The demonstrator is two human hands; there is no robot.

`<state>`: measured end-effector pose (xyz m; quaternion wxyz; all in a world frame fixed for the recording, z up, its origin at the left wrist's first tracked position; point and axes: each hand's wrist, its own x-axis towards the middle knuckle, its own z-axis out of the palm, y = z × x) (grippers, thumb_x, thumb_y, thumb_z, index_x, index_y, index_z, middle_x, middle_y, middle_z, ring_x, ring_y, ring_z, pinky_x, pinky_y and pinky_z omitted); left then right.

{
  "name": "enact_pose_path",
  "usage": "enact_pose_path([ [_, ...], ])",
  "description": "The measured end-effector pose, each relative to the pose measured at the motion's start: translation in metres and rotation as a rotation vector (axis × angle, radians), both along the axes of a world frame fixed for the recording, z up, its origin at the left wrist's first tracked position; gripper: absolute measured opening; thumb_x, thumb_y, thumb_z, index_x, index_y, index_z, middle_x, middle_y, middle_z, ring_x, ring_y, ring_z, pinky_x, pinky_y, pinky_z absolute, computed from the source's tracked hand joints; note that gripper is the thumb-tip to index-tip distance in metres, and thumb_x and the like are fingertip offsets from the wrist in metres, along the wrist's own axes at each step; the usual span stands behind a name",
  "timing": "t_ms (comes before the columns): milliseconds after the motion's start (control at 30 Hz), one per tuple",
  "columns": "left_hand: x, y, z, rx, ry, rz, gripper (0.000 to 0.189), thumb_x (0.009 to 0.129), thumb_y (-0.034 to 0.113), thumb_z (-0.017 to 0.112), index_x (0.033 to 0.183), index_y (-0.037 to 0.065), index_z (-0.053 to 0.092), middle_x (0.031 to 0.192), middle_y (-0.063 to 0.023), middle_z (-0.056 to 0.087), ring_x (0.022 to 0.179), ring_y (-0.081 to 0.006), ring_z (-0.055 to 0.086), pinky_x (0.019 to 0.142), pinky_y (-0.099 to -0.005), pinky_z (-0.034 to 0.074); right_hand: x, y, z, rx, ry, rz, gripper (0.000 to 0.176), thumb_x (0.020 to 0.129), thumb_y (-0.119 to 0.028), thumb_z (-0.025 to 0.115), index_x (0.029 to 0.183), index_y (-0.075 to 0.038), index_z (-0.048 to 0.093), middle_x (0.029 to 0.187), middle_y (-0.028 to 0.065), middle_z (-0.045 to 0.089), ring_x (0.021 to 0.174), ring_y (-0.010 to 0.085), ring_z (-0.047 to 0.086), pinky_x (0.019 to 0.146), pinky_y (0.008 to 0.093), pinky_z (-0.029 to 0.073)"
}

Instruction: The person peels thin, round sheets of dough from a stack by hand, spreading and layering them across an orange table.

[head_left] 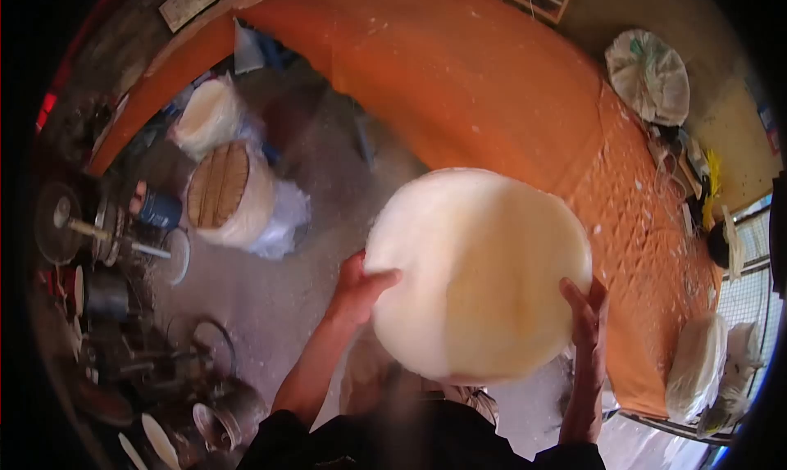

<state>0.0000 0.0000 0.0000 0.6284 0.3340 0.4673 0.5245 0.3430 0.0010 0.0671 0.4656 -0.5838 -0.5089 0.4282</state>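
Between my two hands I hold a large, round, pale cream disc (492,281), its broad face turned up toward the camera. The left half is lit brighter, while a yellowish shade covers the right. My left hand (361,294) grips its left edge, thumb lying over the face and fingers hidden beneath. At the opposite edge my right hand (584,310) clasps it the same way. The disc overlaps the edge of an orange cloth (475,85) in this view.
The orange cloth curves across the far side and right. Plastic-wrapped round bundles (220,183) stand on the floor at left, near a blue container (160,208). Machine parts with metal shafts (106,236) line the left. White wrapped bundles (697,367) sit at right, beside a mesh window (752,265).
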Motion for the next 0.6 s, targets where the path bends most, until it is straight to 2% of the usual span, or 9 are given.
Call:
enact_pose_path([
  [67, 0.008, 0.000, 0.007, 0.015, -0.017, 0.006, 0.049, 0.073, 0.003, 0.067, 0.119, -0.007, 0.052, 0.111, -0.0147, 0.062, 0.097, -0.0220, 0.062, 0.085, -0.0352, 0.051, 0.006, -0.007, 0.002, -0.017, 0.015, -0.029, 0.034, 0.084, -0.019, 0.063, 0.106, 0.007, 0.059, 0.091, 0.0064, 0.064, 0.080, 0.0127, 0.058, 0.072, 0.0273, 0.047],
  [100, -0.069, 0.068, 0.020, -0.088, 0.014, 0.001, 0.049, 0.073, 0.003, 0.067, 0.118, -0.007, 0.052, 0.111, -0.0147, 0.062, 0.097, -0.0220, 0.062, 0.085, -0.0351, 0.051, -0.068, 0.066, 0.001, -0.121, 0.033, -0.039, 0.034, 0.084, -0.019, 0.063, 0.105, 0.007, 0.059, 0.090, 0.0063, 0.064, 0.080, 0.0127, 0.058, 0.071, 0.0274, 0.047],
  [133, -0.089, 0.096, 0.030, -0.089, 0.044, -0.008, 0.048, 0.073, 0.003, 0.066, 0.118, -0.008, 0.053, 0.111, -0.0147, 0.062, 0.097, -0.0219, 0.062, 0.084, -0.0350, 0.052, -0.085, 0.089, -0.003, -0.124, 0.051, -0.052, 0.034, 0.084, -0.019, 0.063, 0.105, 0.007, 0.059, 0.090, 0.0063, 0.064, 0.079, 0.0126, 0.058, 0.070, 0.0274, 0.047],
  [267, -0.122, 0.196, 0.040, -0.118, 0.050, -0.043, 0.043, 0.072, 0.001, 0.064, 0.114, -0.005, 0.056, 0.101, -0.0119, 0.065, 0.088, -0.0192, 0.064, 0.079, -0.0331, 0.052, -0.117, 0.166, 0.006, -0.154, 0.043, -0.120, 0.034, 0.085, -0.020, 0.062, 0.104, 0.008, 0.058, 0.089, 0.0061, 0.064, 0.077, 0.0125, 0.059, 0.068, 0.0277, 0.048],
  [367, -0.153, 0.279, 0.028, -0.136, 0.098, -0.103, 0.041, 0.071, 0.002, 0.065, 0.111, -0.005, 0.058, 0.098, -0.0120, 0.066, 0.086, -0.0198, 0.064, 0.077, -0.0340, 0.053, -0.144, 0.236, 0.005, -0.196, 0.052, -0.147, 0.034, 0.085, -0.021, 0.063, 0.104, 0.007, 0.059, 0.088, 0.0058, 0.064, 0.076, 0.0125, 0.059, 0.067, 0.0272, 0.048],
  [467, -0.175, 0.368, 0.027, -0.091, 0.077, -0.126, 0.040, 0.071, 0.002, 0.066, 0.109, -0.005, 0.059, 0.096, -0.0125, 0.066, 0.083, -0.0207, 0.065, 0.075, -0.0349, 0.054, -0.163, 0.315, -0.016, -0.126, 0.128, -0.155, 0.034, 0.084, -0.021, 0.064, 0.103, 0.007, 0.060, 0.088, 0.0057, 0.064, 0.075, 0.0127, 0.060, 0.065, 0.0268, 0.049],
  [567, -0.192, 0.457, 0.039, -0.096, 0.169, -0.126, 0.039, 0.071, 0.002, 0.066, 0.108, -0.005, 0.060, 0.096, -0.0131, 0.066, 0.083, -0.0215, 0.065, 0.075, -0.0354, 0.054, -0.173, 0.403, -0.053, -0.084, 0.139, -0.180, 0.035, 0.084, -0.021, 0.065, 0.104, 0.007, 0.060, 0.088, 0.0060, 0.065, 0.075, 0.0129, 0.060, 0.065, 0.0270, 0.049],
  [600, -0.201, 0.488, 0.032, -0.125, 0.183, -0.111, 0.037, 0.071, 0.002, 0.067, 0.107, -0.005, 0.060, 0.096, -0.0138, 0.067, 0.083, -0.0221, 0.066, 0.074, -0.0360, 0.055, -0.187, 0.428, -0.038, -0.163, 0.144, -0.161, 0.036, 0.083, -0.021, 0.066, 0.105, 0.007, 0.060, 0.090, 0.0071, 0.065, 0.078, 0.0134, 0.060, 0.068, 0.0278, 0.049],
])
